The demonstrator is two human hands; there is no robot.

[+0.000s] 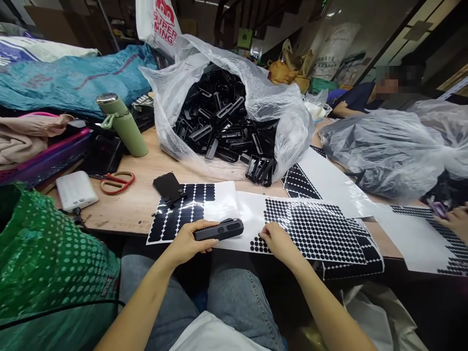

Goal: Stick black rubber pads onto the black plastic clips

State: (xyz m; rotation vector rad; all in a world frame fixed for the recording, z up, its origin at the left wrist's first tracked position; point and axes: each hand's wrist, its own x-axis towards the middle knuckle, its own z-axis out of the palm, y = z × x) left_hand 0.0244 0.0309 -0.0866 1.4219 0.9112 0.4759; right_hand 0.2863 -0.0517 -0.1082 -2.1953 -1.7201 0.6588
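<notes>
Left hand (pixel 186 243) grips ribbed black plastic part (pixel 218 229); right hand (pixel 276 242) seemingly pinches round dots on glossy sheet (pixel 310 229).

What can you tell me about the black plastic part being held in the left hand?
The black plastic part is a long, narrow, bar-shaped piece with a finely ribbed or textured face and a rounded right end bearing recessed openings. It looks like matte moulded plastic. It lies roughly level, tilted slightly up to the right, above the table's near edge and over the white sticker sheet. The left hand grips its left end with fingers wrapped over it; the right hand does not touch it.
</notes>
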